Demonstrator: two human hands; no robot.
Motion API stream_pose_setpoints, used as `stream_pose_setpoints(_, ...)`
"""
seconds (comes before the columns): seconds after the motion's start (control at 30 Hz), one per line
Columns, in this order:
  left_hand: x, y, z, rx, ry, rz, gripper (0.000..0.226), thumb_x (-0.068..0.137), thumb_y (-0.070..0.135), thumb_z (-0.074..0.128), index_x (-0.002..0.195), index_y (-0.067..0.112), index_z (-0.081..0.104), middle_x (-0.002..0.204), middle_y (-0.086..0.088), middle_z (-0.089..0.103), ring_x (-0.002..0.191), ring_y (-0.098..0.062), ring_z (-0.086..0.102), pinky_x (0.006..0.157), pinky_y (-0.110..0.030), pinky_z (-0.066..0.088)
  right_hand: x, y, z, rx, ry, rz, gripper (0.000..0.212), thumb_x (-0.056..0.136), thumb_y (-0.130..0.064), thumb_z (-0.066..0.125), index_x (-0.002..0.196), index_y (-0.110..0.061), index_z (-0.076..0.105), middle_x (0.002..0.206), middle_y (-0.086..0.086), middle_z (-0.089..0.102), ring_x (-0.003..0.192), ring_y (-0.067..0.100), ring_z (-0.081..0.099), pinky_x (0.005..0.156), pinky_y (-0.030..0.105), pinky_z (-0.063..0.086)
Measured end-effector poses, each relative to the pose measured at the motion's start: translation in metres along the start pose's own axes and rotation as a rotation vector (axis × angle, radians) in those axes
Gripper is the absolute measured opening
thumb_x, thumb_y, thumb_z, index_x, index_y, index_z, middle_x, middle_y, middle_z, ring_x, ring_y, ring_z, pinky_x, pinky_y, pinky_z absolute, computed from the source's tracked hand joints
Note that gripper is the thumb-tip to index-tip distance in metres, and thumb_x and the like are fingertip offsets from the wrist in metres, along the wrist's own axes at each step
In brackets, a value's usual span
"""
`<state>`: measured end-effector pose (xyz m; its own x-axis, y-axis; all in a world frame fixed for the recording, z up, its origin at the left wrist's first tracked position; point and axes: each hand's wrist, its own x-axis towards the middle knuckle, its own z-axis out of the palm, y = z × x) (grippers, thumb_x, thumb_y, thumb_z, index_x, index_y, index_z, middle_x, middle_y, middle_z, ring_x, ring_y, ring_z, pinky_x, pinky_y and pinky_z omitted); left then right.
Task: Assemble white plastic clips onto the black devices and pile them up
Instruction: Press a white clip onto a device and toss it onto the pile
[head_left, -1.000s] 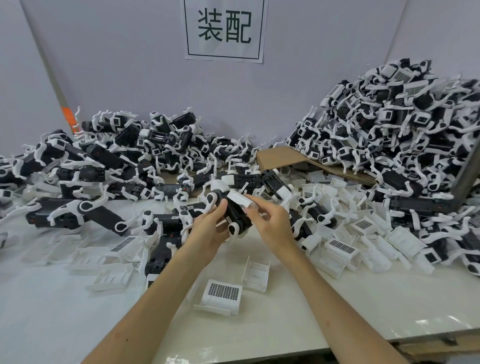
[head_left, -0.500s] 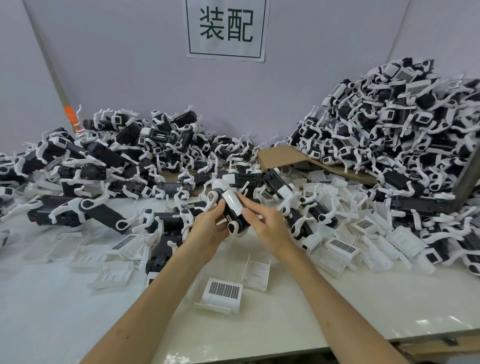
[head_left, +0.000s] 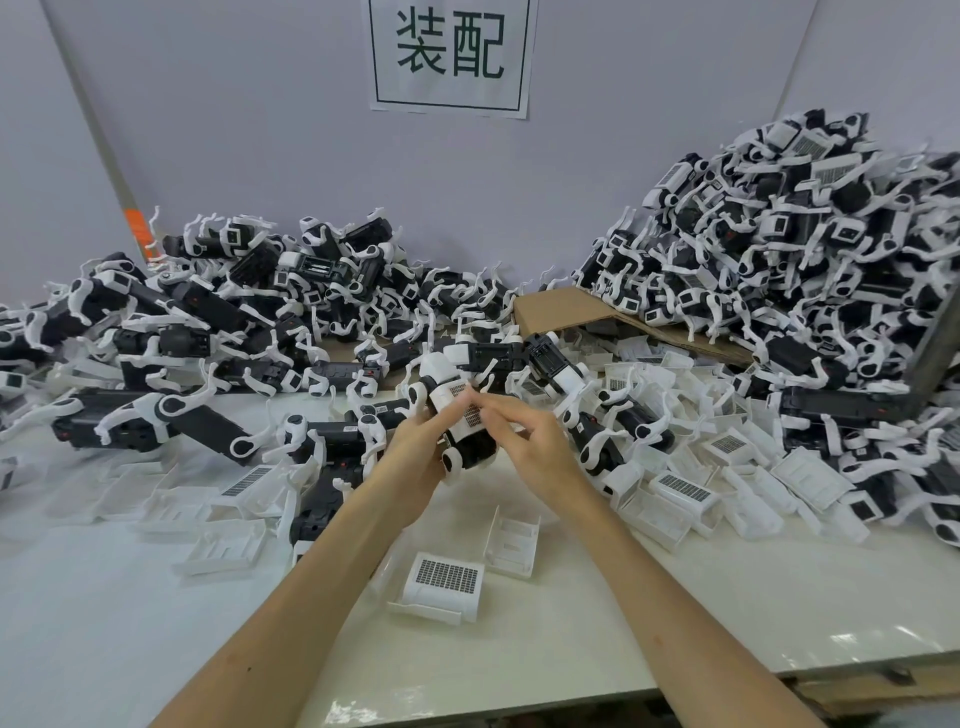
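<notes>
One black device (head_left: 470, 453) sits gripped in the left hand (head_left: 415, 448) — the right hand (head_left: 535, 441) pinches its one white clip (head_left: 472, 415).

A black device (head_left: 470, 452), tilted, is gripped by the left hand (head_left: 415, 447), and the grid-faced white clip (head_left: 457, 405) on its top is pinched by the right hand (head_left: 535, 447). On the counter (head_left: 571, 623) lie loose clips (head_left: 447, 579); assembled devices (head_left: 779, 260) heap up at right.

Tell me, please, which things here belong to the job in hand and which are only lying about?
Job: black device with white legs in left hand; white grilled plastic clip held on it by right hand; loose white clips; finished pile.
Lying about: brown cardboard sheet; printed paper sign.
</notes>
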<state>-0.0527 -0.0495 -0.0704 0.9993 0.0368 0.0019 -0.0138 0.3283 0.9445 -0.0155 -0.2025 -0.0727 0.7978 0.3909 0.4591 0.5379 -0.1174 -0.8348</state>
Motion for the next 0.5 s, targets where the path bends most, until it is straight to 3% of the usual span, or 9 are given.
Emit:
stream_pose_setpoints(0.1, 0.0015, -0.0021, -0.0015, -0.031, -0.009, 0.025, 0.055, 0.082, 0.032, 0.074, 0.131, 0.011, 0.061, 0.121, -0.012, 0.073, 0.114, -0.028, 0.069, 0.104, -0.049, 0.051, 0.0023, -0.0006, -0.001, 0.02, 0.047, 0.005, 0.044, 0.096, -0.01, 0.066, 0.138, -0.019, 0.059, 0.121, -0.008, 0.069, 0.104, -0.004, 0.064, 0.087, 0.018, 0.052)
stream_pose_setpoints(0.17, 0.0017, -0.0022, -0.0021, -0.044, -0.025, 0.036, 0.054, 0.084, 0.03, 0.072, 0.132, 0.009, 0.06, 0.123, -0.013, 0.072, 0.116, -0.031, 0.068, 0.105, -0.051, 0.05, 0.0034, -0.0013, -0.0009, 0.044, 0.078, 0.045, 0.059, 0.092, -0.015, 0.072, 0.145, -0.024, 0.048, 0.12, -0.009, 0.065, 0.097, -0.004, 0.063, 0.076, 0.012, 0.05)
stream_pose_setpoints(0.33, -0.0004, -0.0012, 0.0019, -0.049, -0.057, 0.073, 0.055, 0.085, 0.033, 0.066, 0.131, 0.004, 0.06, 0.124, -0.015, 0.071, 0.113, -0.031, 0.069, 0.101, -0.048, 0.053, 0.0035, -0.0001, -0.0013, 0.168, 0.01, 0.212, 0.039, 0.096, -0.031, 0.065, 0.133, -0.024, 0.054, 0.123, -0.007, 0.06, 0.114, 0.01, 0.058, 0.079, 0.013, 0.049)
stream_pose_setpoints(0.43, -0.0018, -0.0006, 0.0043, -0.026, -0.066, 0.101, 0.059, 0.086, 0.034, 0.063, 0.135, 0.002, 0.057, 0.126, -0.014, 0.07, 0.115, -0.027, 0.068, 0.097, -0.04, 0.056, 0.003, 0.0001, -0.0003, 0.219, -0.035, 0.261, 0.035, 0.098, -0.032, 0.062, 0.131, -0.021, 0.055, 0.113, -0.008, 0.066, 0.106, 0.012, 0.065, 0.085, 0.029, 0.053)
stream_pose_setpoints(0.5, -0.0031, 0.0004, 0.0052, -0.013, -0.082, 0.108, 0.058, 0.088, 0.033, 0.06, 0.136, 0.001, 0.055, 0.128, -0.016, 0.068, 0.117, -0.029, 0.066, 0.1, -0.044, 0.053, 0.0027, -0.0009, -0.0008, 0.219, -0.044, 0.261, 0.034, 0.098, -0.032, 0.062, 0.13, -0.022, 0.056, 0.105, -0.014, 0.068, 0.098, 0.009, 0.067, 0.081, 0.032, 0.054)
